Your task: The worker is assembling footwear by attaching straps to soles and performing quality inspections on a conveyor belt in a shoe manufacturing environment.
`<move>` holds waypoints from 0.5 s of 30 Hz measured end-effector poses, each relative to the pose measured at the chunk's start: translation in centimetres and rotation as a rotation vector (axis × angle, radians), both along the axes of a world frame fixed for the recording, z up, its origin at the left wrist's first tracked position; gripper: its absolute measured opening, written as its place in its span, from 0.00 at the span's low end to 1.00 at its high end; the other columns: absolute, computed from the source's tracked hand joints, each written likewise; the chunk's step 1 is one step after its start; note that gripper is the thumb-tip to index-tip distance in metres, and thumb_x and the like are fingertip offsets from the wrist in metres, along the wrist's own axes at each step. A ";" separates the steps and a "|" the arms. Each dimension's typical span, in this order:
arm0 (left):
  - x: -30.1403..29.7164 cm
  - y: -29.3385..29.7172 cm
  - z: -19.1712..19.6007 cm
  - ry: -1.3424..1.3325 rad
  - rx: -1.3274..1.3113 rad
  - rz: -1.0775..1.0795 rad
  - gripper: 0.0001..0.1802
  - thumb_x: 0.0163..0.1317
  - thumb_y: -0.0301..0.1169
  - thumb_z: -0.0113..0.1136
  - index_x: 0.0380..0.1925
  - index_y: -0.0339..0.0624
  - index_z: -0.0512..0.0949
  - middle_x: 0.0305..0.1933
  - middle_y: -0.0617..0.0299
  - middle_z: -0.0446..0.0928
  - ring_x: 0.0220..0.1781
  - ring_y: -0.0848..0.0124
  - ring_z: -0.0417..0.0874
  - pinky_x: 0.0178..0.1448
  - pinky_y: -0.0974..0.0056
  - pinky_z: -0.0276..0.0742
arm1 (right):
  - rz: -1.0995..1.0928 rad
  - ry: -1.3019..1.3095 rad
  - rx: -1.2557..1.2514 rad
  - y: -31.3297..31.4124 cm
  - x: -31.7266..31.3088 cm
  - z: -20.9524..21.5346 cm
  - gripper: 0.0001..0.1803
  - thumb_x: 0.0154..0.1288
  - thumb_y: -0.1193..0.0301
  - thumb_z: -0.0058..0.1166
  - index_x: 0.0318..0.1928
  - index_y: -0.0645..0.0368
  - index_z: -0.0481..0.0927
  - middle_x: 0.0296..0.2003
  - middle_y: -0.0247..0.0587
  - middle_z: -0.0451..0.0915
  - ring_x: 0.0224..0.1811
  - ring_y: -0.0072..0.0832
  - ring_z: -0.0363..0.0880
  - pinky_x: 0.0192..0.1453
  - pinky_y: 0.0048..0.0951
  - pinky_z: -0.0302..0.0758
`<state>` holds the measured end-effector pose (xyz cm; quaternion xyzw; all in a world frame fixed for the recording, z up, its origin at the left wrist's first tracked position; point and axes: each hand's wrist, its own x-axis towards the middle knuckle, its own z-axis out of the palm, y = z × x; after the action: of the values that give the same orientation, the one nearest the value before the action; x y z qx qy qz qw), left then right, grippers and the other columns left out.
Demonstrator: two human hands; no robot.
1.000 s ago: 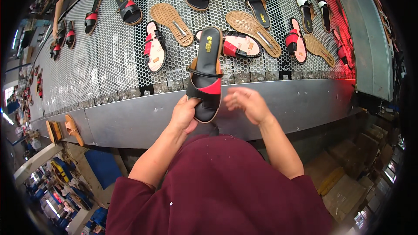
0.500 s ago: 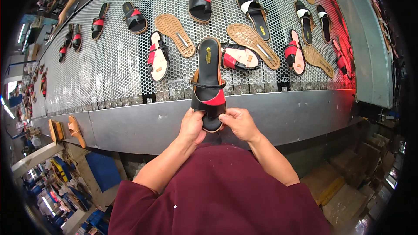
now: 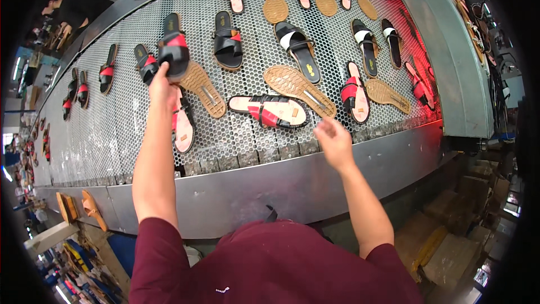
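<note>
In my left hand (image 3: 162, 87), at the far end of my stretched arm, is a black sandal with a red patch (image 3: 173, 50). It is raised over the perforated belt (image 3: 208, 138), its toe end gripped, beside another black-and-red sandal (image 3: 146, 63). My right hand (image 3: 336, 142) is loosely bent, thumb and forefinger apart, just short of the tip of a tan sole (image 3: 301, 89). Left of that hand, a pink-lined upper with red and black straps (image 3: 269, 111) lies crosswise. A second pink-lined upper (image 3: 183, 124) is partly hidden by my left hand.
More sandals, tan soles (image 3: 388, 95) and pink-lined uppers (image 3: 355, 93) are spread over the belt. A grey metal housing (image 3: 419, 50) with red light stands at the right. The metal front edge (image 3: 242, 197) runs before me. A person (image 3: 79, 8) is at the far left.
Both hands held the black-and-red sandal near my body. My left hand has carried it forward and left over the belt; my right hand has let go and moved right toward the tan sole.
</note>
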<state>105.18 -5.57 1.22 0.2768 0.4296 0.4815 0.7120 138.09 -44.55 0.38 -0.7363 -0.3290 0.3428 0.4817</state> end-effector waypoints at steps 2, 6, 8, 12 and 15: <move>0.7 1.9 -2.2 0.275 -0.027 0.130 0.16 0.72 0.34 0.55 0.53 0.34 0.76 0.41 0.60 0.80 0.41 0.67 0.82 0.41 0.64 0.78 | -0.006 -0.323 -0.059 4.5 4.4 -0.2 0.32 0.61 0.58 0.67 0.57 0.71 0.75 0.46 0.48 0.83 0.48 0.39 0.81 0.52 0.35 0.77; 2.6 -0.8 -6.4 0.677 0.238 -0.007 0.22 0.70 0.36 0.60 0.57 0.32 0.75 0.41 0.63 0.78 0.38 0.74 0.78 0.37 0.71 0.71 | 0.006 -0.674 -0.221 14.9 9.7 -1.1 0.41 0.58 0.54 0.66 0.65 0.67 0.70 0.59 0.56 0.75 0.64 0.50 0.71 0.68 0.44 0.68; 6.5 -5.4 -4.7 0.816 0.222 -0.142 0.27 0.70 0.36 0.60 0.64 0.31 0.73 0.52 0.59 0.82 0.45 0.75 0.79 0.46 0.70 0.74 | 0.038 -0.765 -0.343 18.5 11.3 -2.3 0.46 0.56 0.52 0.66 0.70 0.64 0.64 0.63 0.55 0.71 0.67 0.50 0.67 0.72 0.43 0.65; 8.6 -9.9 -3.3 0.730 0.162 -0.231 0.24 0.68 0.36 0.62 0.57 0.27 0.77 0.53 0.54 0.82 0.52 0.70 0.81 0.59 0.67 0.75 | 0.079 -0.749 -0.384 24.0 12.6 -3.1 0.33 0.58 0.58 0.61 0.66 0.47 0.73 0.62 0.51 0.73 0.66 0.49 0.69 0.70 0.43 0.68; 9.3 -11.7 -2.9 0.659 0.110 -0.247 0.19 0.69 0.34 0.62 0.54 0.31 0.79 0.49 0.58 0.82 0.47 0.76 0.80 0.49 0.70 0.75 | -0.026 -0.630 -0.243 24.8 13.9 -3.5 0.12 0.61 0.67 0.55 0.43 0.58 0.80 0.41 0.54 0.84 0.46 0.50 0.82 0.54 0.45 0.77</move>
<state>114.51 -17.24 -1.70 0.5050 0.5728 0.2992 0.5721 152.00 -19.78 -3.10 -0.8622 -0.4091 0.1289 0.2694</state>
